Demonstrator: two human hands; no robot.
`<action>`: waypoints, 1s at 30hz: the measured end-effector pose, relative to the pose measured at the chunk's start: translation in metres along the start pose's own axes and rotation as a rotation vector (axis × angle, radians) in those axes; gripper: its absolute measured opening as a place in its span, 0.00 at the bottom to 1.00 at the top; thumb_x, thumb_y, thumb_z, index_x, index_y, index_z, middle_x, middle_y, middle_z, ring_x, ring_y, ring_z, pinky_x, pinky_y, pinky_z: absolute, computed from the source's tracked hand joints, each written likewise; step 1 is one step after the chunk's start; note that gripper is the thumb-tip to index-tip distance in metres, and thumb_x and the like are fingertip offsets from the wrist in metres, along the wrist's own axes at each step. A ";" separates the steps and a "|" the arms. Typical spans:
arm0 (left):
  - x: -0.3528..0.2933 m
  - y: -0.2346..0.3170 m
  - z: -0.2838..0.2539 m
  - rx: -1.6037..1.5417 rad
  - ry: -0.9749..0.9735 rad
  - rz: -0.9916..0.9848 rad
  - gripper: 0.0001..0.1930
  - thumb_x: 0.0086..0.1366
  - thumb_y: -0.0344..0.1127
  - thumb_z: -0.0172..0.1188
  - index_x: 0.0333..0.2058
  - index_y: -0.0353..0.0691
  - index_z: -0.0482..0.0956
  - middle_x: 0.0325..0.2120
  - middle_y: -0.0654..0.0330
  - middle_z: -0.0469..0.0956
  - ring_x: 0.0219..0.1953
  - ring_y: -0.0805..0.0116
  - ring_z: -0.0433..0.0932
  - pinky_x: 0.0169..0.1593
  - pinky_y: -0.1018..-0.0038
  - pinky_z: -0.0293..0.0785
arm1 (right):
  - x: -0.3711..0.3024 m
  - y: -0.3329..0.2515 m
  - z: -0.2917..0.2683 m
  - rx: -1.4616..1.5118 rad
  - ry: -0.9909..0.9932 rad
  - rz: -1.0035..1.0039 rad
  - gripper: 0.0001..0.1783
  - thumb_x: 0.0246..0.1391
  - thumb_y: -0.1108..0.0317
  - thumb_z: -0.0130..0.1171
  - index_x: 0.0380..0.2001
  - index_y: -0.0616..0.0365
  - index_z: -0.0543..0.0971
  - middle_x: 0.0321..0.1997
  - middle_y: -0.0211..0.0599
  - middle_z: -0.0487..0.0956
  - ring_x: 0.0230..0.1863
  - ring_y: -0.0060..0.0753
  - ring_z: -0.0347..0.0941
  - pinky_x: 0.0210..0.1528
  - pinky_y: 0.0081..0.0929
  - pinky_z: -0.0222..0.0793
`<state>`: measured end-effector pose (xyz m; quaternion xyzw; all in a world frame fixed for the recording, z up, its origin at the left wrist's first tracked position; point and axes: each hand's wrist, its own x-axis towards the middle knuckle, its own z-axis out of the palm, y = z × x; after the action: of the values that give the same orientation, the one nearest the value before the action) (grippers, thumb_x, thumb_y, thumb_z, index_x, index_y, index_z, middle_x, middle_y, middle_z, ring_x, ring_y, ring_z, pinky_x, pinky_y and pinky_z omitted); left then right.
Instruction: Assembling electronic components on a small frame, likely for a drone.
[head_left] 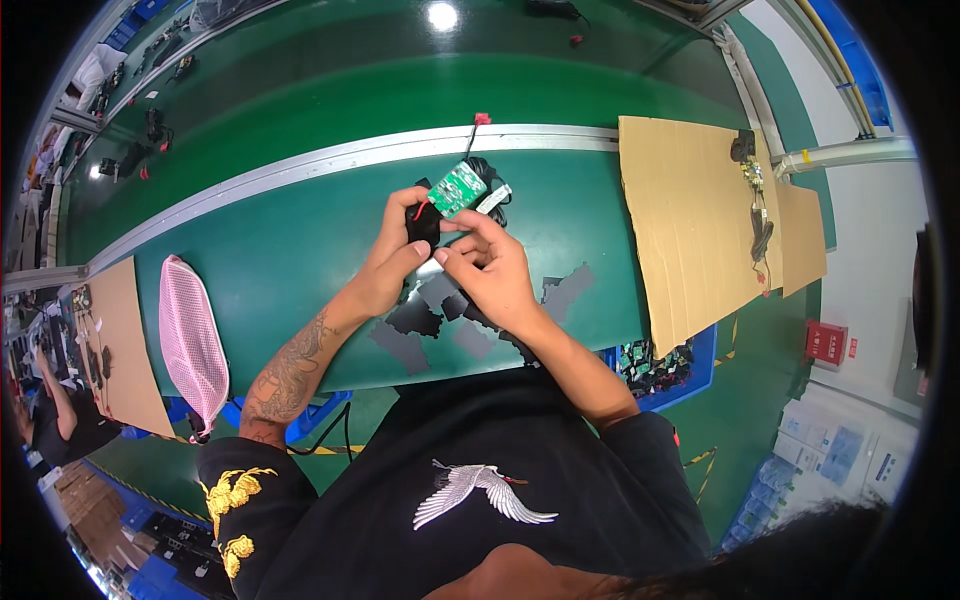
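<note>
My left hand (385,268) is closed round a small black part (424,222) with a bit of red wire on it. Just beyond the fingertips, a green circuit board (457,190) sits against a coil of black cable (490,172) with a white tag. A lead runs from it to a red connector (482,119) at the rail. My right hand (495,275) is curled, its fingertips by the black part and the lower edge of the board; what they pinch is hidden. Several thin black and grey cut-out sheets (415,317) lie under and around both hands on the green table (280,270).
A pink mesh bag (192,335) lies at the table's left. Cardboard sheets (690,220) cover the right end, with wired boards (757,200) on them. Below that, a blue bin (655,370) holds many small parts. A metal rail (350,152) borders the far edge.
</note>
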<state>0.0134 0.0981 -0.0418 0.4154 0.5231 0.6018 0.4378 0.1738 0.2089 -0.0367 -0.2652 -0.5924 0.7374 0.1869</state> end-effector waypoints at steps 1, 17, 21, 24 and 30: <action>0.000 -0.004 -0.001 -0.050 0.023 -0.030 0.34 0.67 0.40 0.52 0.69 0.37 0.55 0.59 0.54 0.65 0.61 0.64 0.65 0.68 0.65 0.60 | 0.000 -0.001 0.000 0.001 0.001 -0.001 0.24 0.60 0.74 0.70 0.58 0.65 0.78 0.41 0.36 0.84 0.33 0.18 0.79 0.35 0.20 0.75; -0.003 -0.003 -0.003 0.030 0.011 -0.013 0.34 0.67 0.37 0.53 0.69 0.36 0.53 0.59 0.54 0.64 0.60 0.65 0.65 0.67 0.65 0.62 | 0.003 0.004 -0.002 -0.122 -0.035 -0.122 0.18 0.61 0.81 0.65 0.54 0.66 0.83 0.50 0.31 0.74 0.33 0.10 0.70 0.34 0.14 0.67; -0.004 -0.009 -0.002 -0.001 0.010 0.014 0.35 0.67 0.35 0.54 0.69 0.36 0.53 0.59 0.53 0.62 0.61 0.63 0.65 0.68 0.64 0.61 | 0.000 -0.003 -0.001 -0.092 -0.074 -0.104 0.22 0.62 0.81 0.65 0.59 0.63 0.82 0.49 0.28 0.73 0.32 0.09 0.68 0.35 0.14 0.65; -0.004 -0.015 -0.004 0.095 0.011 0.072 0.35 0.66 0.34 0.55 0.69 0.35 0.53 0.60 0.51 0.60 0.62 0.61 0.65 0.69 0.63 0.61 | 0.000 0.000 -0.002 -0.002 -0.098 -0.049 0.24 0.62 0.80 0.65 0.62 0.63 0.80 0.46 0.24 0.74 0.32 0.08 0.67 0.35 0.14 0.64; -0.003 -0.009 -0.005 0.176 0.004 0.100 0.35 0.66 0.35 0.55 0.69 0.36 0.53 0.60 0.51 0.61 0.63 0.61 0.64 0.69 0.63 0.60 | 0.004 -0.002 -0.008 0.149 -0.131 0.029 0.23 0.63 0.79 0.65 0.61 0.65 0.79 0.41 0.20 0.76 0.32 0.06 0.68 0.34 0.13 0.63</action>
<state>0.0109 0.0942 -0.0517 0.4767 0.5533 0.5754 0.3681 0.1759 0.2177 -0.0369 -0.2103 -0.5431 0.7977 0.1563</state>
